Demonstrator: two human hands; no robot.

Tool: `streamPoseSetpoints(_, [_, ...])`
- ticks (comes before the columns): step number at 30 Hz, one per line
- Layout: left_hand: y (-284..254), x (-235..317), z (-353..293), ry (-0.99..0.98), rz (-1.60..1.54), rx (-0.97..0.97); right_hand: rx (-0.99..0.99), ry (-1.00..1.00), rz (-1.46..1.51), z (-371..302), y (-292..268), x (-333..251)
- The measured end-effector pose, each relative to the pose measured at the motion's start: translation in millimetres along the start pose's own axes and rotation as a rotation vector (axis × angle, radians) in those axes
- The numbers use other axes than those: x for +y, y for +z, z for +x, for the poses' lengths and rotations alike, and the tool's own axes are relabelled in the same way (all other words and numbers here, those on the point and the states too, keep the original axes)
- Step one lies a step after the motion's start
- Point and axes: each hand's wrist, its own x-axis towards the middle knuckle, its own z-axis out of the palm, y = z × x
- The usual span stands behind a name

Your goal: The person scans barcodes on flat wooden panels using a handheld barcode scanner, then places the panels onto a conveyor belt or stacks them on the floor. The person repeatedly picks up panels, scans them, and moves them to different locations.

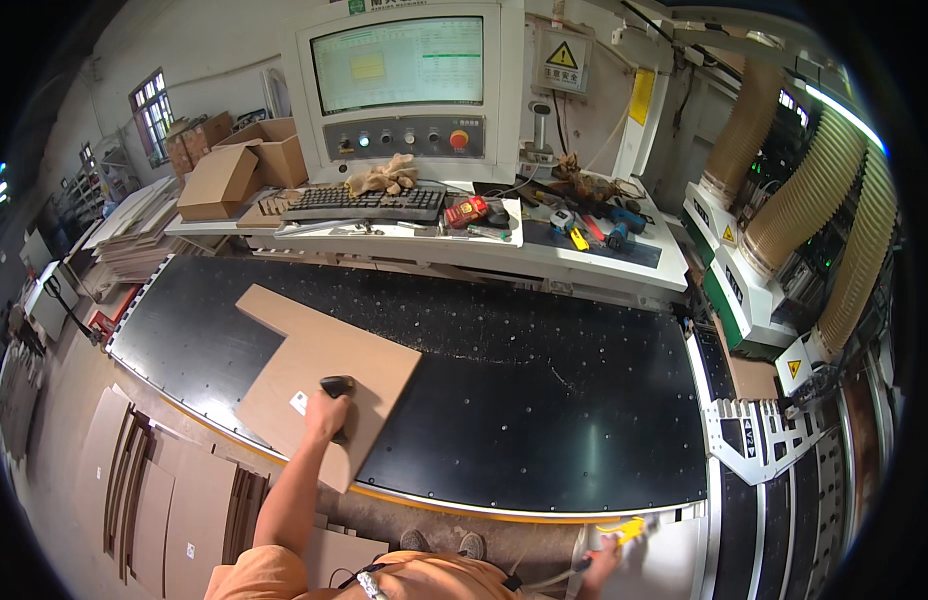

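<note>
My left hand is closed round the grip of a black handheld tool, which looks like a barcode scanner. It is over a brown L-shaped board on the black machine table. Beside the hand, a small white label is on the board, whose near corner reaches the table's front edge. Low on the right, my right hand grips a yellow tool with a pale hose near it; it may be an air blow gun, but its shape is blurred.
The black table carries scattered dust. Behind it are a control screen, a keyboard, gloves and tools. Cut panels lean at the near left. Machine heads with ribbed hoses and a white bracket stand right.
</note>
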Motion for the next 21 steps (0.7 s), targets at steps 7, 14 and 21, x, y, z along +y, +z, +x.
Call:
streamPoseSetpoints(7, [-29,-52,33,-0.026,-0.016,0.002,-0.045,0.026,0.368,-73,-34,-126])
streamPoseSetpoints(14, [-24,-56,43,-0.036,-0.076,0.002,-0.983,0.226,-0.177,-157,60,-166])
streamPoseSetpoints(21, [-22,-54,41,-0.080,-0.074,-0.008,-1.509,0.208,-0.249,-193,125,-195])
